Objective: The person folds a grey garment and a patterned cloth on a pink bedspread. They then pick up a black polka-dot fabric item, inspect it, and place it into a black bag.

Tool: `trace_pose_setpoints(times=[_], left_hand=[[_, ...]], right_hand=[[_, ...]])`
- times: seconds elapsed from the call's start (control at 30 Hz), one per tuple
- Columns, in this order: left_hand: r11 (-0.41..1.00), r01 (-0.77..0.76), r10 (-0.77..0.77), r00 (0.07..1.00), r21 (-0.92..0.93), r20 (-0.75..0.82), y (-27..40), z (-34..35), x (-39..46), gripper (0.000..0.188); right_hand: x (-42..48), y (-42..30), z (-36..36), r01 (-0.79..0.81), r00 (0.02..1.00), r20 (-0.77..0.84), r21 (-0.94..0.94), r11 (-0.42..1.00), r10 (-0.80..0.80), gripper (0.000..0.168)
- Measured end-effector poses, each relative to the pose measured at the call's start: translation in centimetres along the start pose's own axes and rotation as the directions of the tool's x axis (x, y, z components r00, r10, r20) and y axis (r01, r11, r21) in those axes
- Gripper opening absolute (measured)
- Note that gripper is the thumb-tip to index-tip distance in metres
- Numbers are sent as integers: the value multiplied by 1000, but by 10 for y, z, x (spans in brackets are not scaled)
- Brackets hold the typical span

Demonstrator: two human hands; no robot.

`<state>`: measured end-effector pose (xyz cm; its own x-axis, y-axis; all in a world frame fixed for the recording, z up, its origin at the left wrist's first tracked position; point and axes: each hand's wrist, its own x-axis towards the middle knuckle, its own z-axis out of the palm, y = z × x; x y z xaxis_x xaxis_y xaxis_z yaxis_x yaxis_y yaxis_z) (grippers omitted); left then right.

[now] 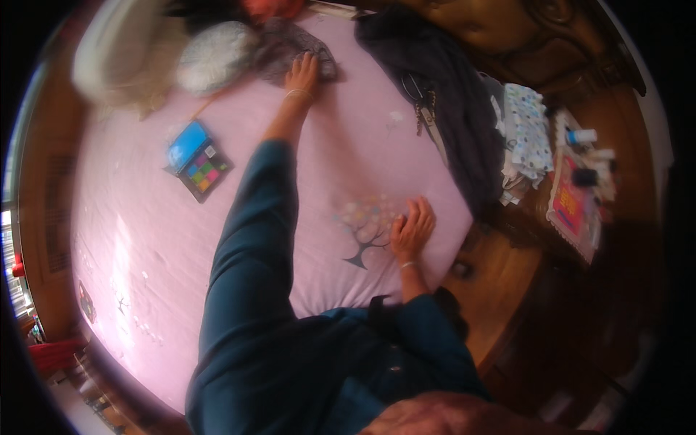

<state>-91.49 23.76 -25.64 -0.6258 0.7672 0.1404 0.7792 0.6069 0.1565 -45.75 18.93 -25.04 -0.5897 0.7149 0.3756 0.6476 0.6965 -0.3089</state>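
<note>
A pink bed sheet (pixel 179 239) with a printed tree spreads before me. My left hand (pixel 303 72) reaches far out and lies on a dark grey, patterned bundle of cloth (pixel 272 51); whether its fingers grip the cloth is hard to tell. Beside that bundle sits a round, pale, fluffy item (pixel 216 57). My right hand (pixel 414 228) rests on the sheet near its right edge, fingers slightly spread, by the printed tree. Left of my outstretched arm lies an opened case with a blue lid (pixel 187 147) and several coloured squares.
A dark garment (pixel 440 81) lies along the bed's right side, a strap with a chain (pixel 429 122) on it. Farther right, a spotted cloth (pixel 526 128) and a pink box (pixel 571 196) with small bottles stand by the carved wooden headboard (pixel 505 32). Beige bedding (pixel 117 54) is at the upper left.
</note>
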Motion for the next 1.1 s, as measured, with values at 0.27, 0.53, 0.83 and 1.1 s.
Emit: trace_pose_setpoints(times=[0.27, 0.53, 0.83, 1.1], left_hand=[[977, -32, 32, 999, -211, -4, 24, -46, -13, 36], [758, -429, 431, 895, -491, -116, 87, -92, -303, 51], [531, -402, 711, 690, -746, 135, 93, -109, -387, 36], [812, -40, -34, 993, -582, -115, -2, -106, -261, 33]], right_hand=[[-2, 8, 2, -24, 999, -31, 0, 1000, 24, 37], [-1, 3, 1, -31, 999, -14, -36, 999, 30, 39], [-6, 7, 6, 25, 999, -21, -95, 995, -27, 37], [-7, 5, 11, 28, 1000, 1, -66, 997, -28, 37]])
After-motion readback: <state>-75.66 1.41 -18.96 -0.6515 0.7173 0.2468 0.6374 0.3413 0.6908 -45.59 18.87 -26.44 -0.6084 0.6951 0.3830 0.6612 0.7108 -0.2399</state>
